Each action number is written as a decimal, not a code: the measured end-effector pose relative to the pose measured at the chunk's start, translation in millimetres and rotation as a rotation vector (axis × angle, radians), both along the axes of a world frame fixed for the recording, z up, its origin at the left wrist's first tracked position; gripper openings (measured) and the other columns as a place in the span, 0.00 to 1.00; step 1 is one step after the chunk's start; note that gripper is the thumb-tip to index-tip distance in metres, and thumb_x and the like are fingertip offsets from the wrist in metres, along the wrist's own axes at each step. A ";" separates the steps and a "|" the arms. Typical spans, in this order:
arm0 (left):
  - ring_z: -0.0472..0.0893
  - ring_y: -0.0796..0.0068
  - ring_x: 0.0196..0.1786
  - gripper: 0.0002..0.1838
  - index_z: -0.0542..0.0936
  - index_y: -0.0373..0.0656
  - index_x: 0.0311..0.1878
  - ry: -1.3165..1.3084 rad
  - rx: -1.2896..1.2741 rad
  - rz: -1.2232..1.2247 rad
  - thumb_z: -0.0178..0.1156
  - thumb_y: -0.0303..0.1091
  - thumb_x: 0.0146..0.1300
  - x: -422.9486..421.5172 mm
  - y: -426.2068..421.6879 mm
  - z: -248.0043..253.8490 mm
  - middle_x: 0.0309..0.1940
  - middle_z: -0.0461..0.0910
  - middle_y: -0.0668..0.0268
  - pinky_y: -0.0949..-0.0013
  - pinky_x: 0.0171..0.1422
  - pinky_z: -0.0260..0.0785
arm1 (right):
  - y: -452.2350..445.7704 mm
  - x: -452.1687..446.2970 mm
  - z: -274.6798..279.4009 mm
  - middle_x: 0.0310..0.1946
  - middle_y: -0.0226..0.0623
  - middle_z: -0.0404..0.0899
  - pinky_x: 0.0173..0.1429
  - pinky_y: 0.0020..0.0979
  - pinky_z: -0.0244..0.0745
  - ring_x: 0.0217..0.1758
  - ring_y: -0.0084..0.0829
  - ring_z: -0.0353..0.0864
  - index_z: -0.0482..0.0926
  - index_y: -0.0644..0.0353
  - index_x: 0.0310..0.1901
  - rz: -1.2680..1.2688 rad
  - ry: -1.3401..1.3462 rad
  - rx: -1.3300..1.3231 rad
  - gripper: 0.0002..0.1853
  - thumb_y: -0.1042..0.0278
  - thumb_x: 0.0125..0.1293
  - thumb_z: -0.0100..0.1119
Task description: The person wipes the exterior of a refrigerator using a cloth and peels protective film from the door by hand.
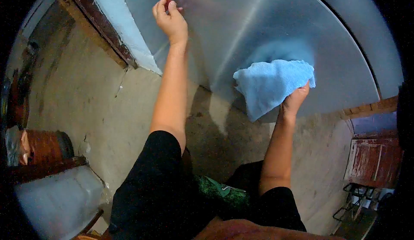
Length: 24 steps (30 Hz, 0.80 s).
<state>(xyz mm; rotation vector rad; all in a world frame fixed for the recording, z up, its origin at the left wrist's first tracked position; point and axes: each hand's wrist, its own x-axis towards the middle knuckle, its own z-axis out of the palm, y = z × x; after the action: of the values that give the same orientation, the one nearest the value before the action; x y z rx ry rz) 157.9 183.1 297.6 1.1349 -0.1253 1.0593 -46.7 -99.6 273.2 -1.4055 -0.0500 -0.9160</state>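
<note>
My right hand point(296, 100) grips a light blue cloth point(276, 82) by its lower right edge. The cloth is bunched at the top, hangs to a point at the lower left, and lies against a shiny grey metal panel point(224, 29), which mirrors its colour. Higher up and to the left, my left hand point(171, 20) is raised close to the same panel. Its fingers are loosely bent and a little apart, with nothing visible in them. Whether its fingertips touch the metal is unclear.
A white wall edge point(133, 29) and a dark wooden frame point(101, 22) border the panel on the left. A grey box-like surface point(60, 197) and a brown container point(43, 147) stand at lower left. At right are a worn reddish wooden panel point(373, 162) and a dark metal rack point(355, 199).
</note>
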 end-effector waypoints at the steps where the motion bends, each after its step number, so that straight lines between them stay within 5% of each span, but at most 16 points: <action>1: 0.79 0.75 0.43 0.13 0.84 0.40 0.53 -0.012 0.042 0.032 0.61 0.23 0.67 4.6 5.7 -3.2 0.50 0.73 0.65 0.73 0.46 0.81 | -2.0 0.2 -2.4 0.47 0.35 0.84 0.56 0.33 0.79 0.48 0.29 0.84 0.81 0.64 0.52 0.004 0.004 0.002 0.12 0.75 0.68 0.61; 4: 0.78 0.75 0.44 0.12 0.86 0.42 0.49 -0.019 0.316 0.157 0.66 0.24 0.62 7.5 22.3 -7.4 0.49 0.74 0.66 0.72 0.47 0.80 | -8.9 1.9 -7.4 0.47 0.36 0.84 0.55 0.33 0.79 0.48 0.29 0.84 0.81 0.64 0.52 -0.003 0.006 -0.084 0.11 0.74 0.69 0.60; 11: 0.79 0.74 0.44 0.10 0.85 0.42 0.45 -0.053 0.281 0.093 0.69 0.26 0.60 9.0 18.4 1.6 0.44 0.78 0.66 0.69 0.47 0.76 | -8.7 4.4 -8.9 0.48 0.37 0.84 0.53 0.34 0.82 0.47 0.31 0.85 0.80 0.64 0.53 -0.071 0.016 -0.024 0.11 0.73 0.72 0.55; 13: 0.80 0.61 0.41 0.01 0.79 0.37 0.34 0.019 0.200 -0.013 0.61 0.22 0.62 5.5 20.3 11.6 0.35 0.77 0.58 0.64 0.49 0.73 | -7.1 4.4 -7.6 0.48 0.38 0.84 0.53 0.34 0.82 0.47 0.31 0.85 0.80 0.64 0.53 -0.082 0.021 -0.005 0.11 0.73 0.73 0.54; 24: 0.78 0.58 0.42 0.02 0.77 0.38 0.36 -0.018 0.493 0.306 0.58 0.25 0.66 19.8 18.1 -4.2 0.35 0.77 0.59 0.61 0.50 0.71 | -11.0 4.0 -8.2 0.48 0.40 0.84 0.53 0.36 0.83 0.48 0.33 0.86 0.80 0.65 0.53 -0.063 -0.003 -0.084 0.12 0.74 0.72 0.55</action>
<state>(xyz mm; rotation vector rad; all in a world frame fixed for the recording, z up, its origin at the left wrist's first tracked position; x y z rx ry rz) 177.7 201.2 293.4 1.6248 -0.2418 1.3538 -42.7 -110.5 264.9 -1.4904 -0.0475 -0.9776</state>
